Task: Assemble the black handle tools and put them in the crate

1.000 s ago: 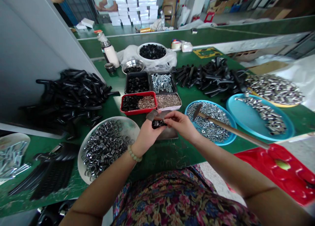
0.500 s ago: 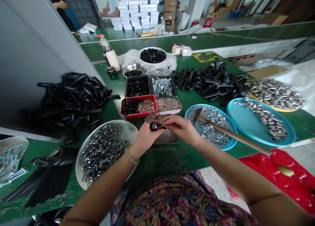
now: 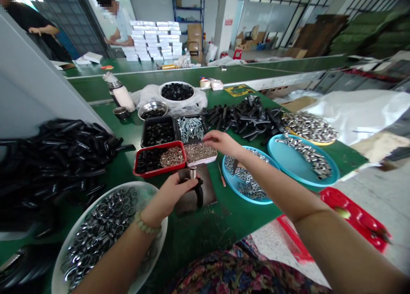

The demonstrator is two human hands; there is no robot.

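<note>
My left hand (image 3: 168, 196) is closed on a small black part (image 3: 197, 188) with a silver threaded sleeve (image 3: 192, 172) standing on top. It holds the part upright on a dark metal plate (image 3: 209, 190) at the table's near edge. My right hand (image 3: 221, 143) is stretched out away from the part. It hovers with loosely extended fingers over the white tray of tiny metal pieces (image 3: 201, 152), beside the tray of silver screws (image 3: 190, 128). Nothing shows in its fingers.
A white bowl of metal rings (image 3: 105, 225) sits near left, with a heap of black handles (image 3: 64, 149) behind it. A red tray (image 3: 157, 158), black tray (image 3: 159, 133), blue bowl of nuts (image 3: 248, 185) and teal dish of sleeves (image 3: 304, 157) surround the plate. People stand at the far table.
My right hand let go of the black part and reached forward over the trays. My left hand lowered the part onto the plate. The view tilted up.
</note>
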